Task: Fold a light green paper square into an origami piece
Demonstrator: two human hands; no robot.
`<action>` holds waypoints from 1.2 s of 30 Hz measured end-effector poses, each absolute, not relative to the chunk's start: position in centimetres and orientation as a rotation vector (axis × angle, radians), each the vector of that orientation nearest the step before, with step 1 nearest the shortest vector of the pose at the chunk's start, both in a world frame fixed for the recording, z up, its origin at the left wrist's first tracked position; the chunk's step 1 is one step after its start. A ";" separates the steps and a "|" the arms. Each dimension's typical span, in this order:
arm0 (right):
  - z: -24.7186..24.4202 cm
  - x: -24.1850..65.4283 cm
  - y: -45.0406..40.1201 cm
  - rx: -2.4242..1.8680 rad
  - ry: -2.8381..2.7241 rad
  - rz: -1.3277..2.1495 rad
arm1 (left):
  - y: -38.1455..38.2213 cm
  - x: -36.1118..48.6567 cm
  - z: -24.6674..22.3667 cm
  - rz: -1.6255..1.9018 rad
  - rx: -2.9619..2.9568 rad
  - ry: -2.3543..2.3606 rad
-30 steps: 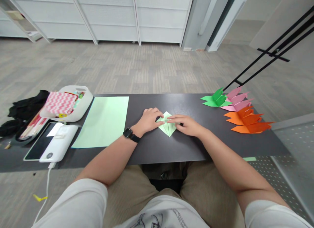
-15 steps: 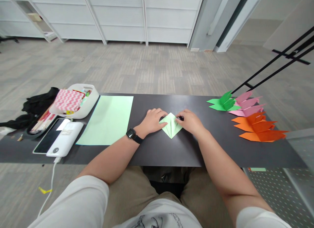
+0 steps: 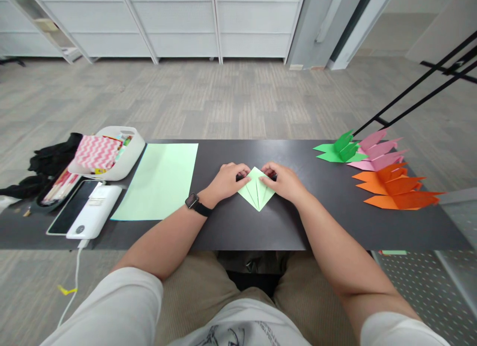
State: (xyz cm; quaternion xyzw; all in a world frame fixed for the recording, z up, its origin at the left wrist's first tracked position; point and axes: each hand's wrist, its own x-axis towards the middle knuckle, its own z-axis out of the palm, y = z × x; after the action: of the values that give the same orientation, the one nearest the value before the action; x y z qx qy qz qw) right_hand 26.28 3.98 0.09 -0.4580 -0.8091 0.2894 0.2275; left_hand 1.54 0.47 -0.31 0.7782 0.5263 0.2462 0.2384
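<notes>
A small light-green folded paper (image 3: 257, 192), diamond-shaped with creases running to its near point, is at the middle of the dark table (image 3: 231, 232). My left hand (image 3: 228, 181) grips its left upper edge, thumb on top and fingers curled behind. On the other side my right hand (image 3: 285, 183) pinches the right upper edge, its thumb lying on the paper's face. The fingers behind the paper are partly hidden. A watch (image 3: 192, 201) is on my left wrist.
Light-green sheets (image 3: 160, 182) lie left of my hands. Further left are a white power bank (image 3: 95, 212), a phone (image 3: 70, 212) and a white basket (image 3: 130, 157). Folded paper pieces in green (image 3: 341, 148), pink (image 3: 382, 152) and orange (image 3: 398, 187) stand at the right.
My right thumb has moved inward onto the paper's face, and the left fingers have shifted slightly along its upper edge. The camera view has shifted a little.
</notes>
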 end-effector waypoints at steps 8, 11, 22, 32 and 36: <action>-0.5 25.6 4.0 -1.288 -2.443 0.541 | 0.5 1.7 -0.3 0.582 2.222 1.517; -0.4 25.3 3.9 -1.332 -2.458 0.494 | 0.5 1.8 -0.5 0.563 2.263 1.569; -0.2 25.4 4.2 -1.317 -2.518 0.481 | 0.8 1.6 -0.1 0.452 2.343 1.535; 0.2 25.9 3.8 -1.233 -2.609 0.359 | 0.5 1.3 0.2 0.410 2.489 1.438; 0.2 25.9 3.4 -1.195 -2.654 0.245 | 0.2 1.5 0.3 0.402 2.559 1.413</action>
State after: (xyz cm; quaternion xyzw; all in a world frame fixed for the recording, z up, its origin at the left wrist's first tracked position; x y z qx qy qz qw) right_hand 25.89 3.41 0.22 -0.4065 -0.9031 0.0833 0.1100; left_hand 1.49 0.21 0.29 0.8633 0.4766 0.1358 0.0951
